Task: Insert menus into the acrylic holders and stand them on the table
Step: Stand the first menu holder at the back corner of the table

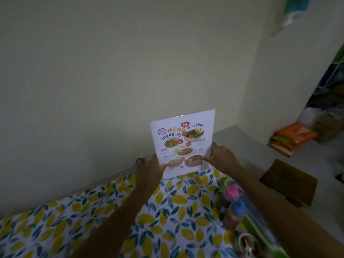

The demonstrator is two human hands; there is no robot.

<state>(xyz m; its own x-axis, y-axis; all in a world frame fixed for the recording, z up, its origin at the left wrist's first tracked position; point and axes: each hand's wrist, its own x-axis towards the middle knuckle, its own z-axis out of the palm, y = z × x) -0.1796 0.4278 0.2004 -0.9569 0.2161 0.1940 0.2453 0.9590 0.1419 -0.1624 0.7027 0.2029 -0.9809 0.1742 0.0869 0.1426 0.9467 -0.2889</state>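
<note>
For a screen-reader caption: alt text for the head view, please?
Two hands, left hand and right hand, hold a colourful menu upright at the far edge of a lemon-print tablecloth, near a pale wall. Sauce bottles stand at right.

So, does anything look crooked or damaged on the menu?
Yes. The menu leans slightly left while both hands hold its lower edges, and its top-left corner looks bent or uneven. Whether its base already rests on the table is unclear.
</note>
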